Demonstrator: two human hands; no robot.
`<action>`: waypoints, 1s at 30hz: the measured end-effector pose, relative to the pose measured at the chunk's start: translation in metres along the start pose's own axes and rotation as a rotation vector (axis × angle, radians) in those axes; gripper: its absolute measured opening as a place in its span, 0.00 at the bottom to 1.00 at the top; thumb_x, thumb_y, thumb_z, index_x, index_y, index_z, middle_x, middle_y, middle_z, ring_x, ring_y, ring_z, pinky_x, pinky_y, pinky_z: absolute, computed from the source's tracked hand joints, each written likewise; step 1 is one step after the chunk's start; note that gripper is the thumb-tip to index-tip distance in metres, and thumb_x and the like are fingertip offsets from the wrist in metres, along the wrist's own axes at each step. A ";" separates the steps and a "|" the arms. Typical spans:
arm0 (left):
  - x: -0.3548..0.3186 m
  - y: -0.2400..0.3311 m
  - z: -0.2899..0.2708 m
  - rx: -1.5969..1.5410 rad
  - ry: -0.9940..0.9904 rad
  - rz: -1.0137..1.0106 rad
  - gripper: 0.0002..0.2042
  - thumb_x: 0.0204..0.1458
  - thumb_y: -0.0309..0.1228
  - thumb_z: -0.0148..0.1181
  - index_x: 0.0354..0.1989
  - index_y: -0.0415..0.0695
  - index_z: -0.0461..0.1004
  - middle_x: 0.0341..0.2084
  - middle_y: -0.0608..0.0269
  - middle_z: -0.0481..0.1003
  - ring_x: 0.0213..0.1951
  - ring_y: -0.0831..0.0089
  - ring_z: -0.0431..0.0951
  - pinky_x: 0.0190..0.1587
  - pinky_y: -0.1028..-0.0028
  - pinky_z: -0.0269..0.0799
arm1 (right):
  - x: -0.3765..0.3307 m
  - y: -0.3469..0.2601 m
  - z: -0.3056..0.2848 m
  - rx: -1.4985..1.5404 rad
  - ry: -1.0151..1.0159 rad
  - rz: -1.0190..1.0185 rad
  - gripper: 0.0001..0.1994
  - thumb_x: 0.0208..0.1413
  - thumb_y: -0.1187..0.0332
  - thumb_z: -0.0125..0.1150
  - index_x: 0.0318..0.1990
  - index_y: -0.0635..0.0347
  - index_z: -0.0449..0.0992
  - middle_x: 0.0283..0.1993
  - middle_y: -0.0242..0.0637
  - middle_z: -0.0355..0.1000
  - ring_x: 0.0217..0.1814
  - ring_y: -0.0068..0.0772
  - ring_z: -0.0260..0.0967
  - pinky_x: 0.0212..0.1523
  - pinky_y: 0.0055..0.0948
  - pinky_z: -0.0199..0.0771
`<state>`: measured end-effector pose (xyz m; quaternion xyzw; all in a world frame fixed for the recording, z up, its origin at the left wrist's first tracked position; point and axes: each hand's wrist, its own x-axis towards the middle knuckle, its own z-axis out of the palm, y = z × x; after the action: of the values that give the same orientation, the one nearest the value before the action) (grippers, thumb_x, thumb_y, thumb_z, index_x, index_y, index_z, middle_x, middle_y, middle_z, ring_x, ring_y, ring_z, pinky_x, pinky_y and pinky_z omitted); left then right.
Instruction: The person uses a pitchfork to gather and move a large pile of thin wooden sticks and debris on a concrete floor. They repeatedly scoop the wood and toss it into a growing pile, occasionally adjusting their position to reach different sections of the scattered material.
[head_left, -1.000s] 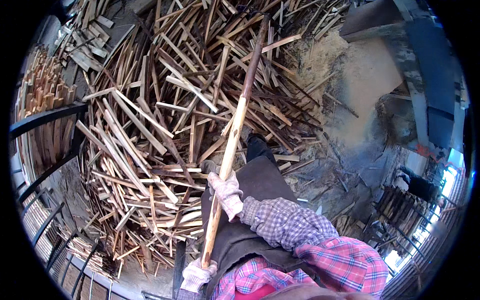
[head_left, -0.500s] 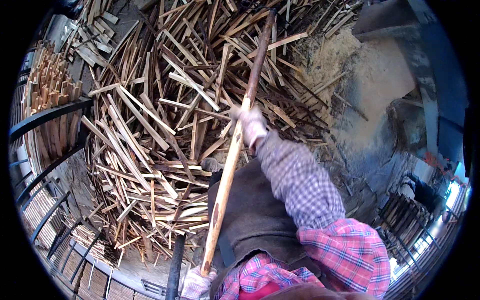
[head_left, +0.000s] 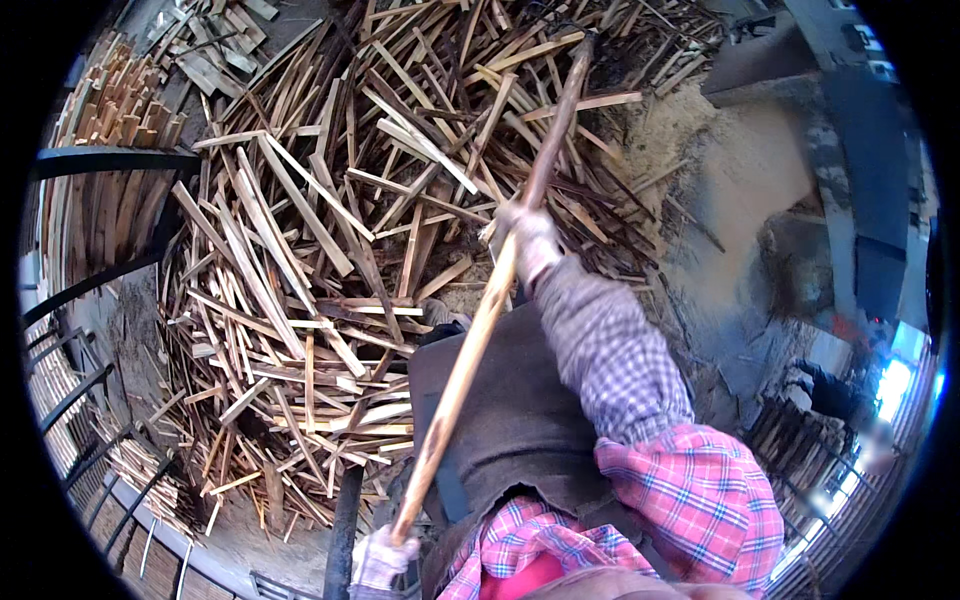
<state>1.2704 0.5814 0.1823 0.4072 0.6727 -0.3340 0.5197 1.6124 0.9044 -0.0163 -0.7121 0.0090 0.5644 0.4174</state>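
Note:
A long wooden pole slants from the lower middle up into a heap of loose wood strips. Its near half is pale and bare, its far half dark brown. What is fixed to the far end, if anything, I cannot make out among the strips. My right hand, gloved, is closed around the middle of the pole with the arm stretched forward. Low beside my body, my left hand, in a pale glove, grips the near end. A dark apron hangs below the pole.
Upright strips fill a black metal rack at left. A dark post stands near my left hand. Sawdust covers ground at right, beside blue-grey machinery. More strips are stacked at lower right.
The pole's far end and my right hand have shifted slightly right in the picture; the near end and left hand sit a little further left. Both hands keep their grip. The view has turned slightly.

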 end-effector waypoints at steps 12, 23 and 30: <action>-0.041 -0.156 0.045 0.145 -0.061 -0.184 0.14 0.45 0.41 0.59 0.36 0.46 0.70 0.23 0.58 0.75 0.23 0.63 0.75 0.28 0.65 0.72 | -0.146 0.091 0.008 0.080 -0.109 0.323 0.08 0.46 0.68 0.59 0.29 0.60 0.66 0.20 0.34 0.64 0.18 0.31 0.64 0.19 0.33 0.72; -0.046 -0.119 0.042 0.411 0.287 -0.155 0.16 0.38 0.51 0.58 0.26 0.53 0.75 0.20 0.60 0.75 0.27 0.60 0.77 0.31 0.60 0.71 | -0.110 0.063 -0.012 0.062 -0.237 0.397 0.07 0.51 0.65 0.57 0.28 0.56 0.68 0.22 0.32 0.65 0.22 0.30 0.65 0.28 0.37 0.73; -0.003 -0.126 0.042 0.301 0.055 -0.263 0.18 0.41 0.51 0.58 0.31 0.50 0.74 0.24 0.59 0.76 0.31 0.60 0.77 0.34 0.65 0.73 | -0.072 0.092 -0.009 -0.196 -0.423 0.272 0.08 0.46 0.65 0.53 0.25 0.59 0.66 0.20 0.37 0.63 0.21 0.37 0.65 0.28 0.37 0.72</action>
<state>1.1766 0.4879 0.1788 0.3980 0.6766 -0.4844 0.3863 1.5490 0.8059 -0.0120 -0.6077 -0.0375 0.7496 0.2596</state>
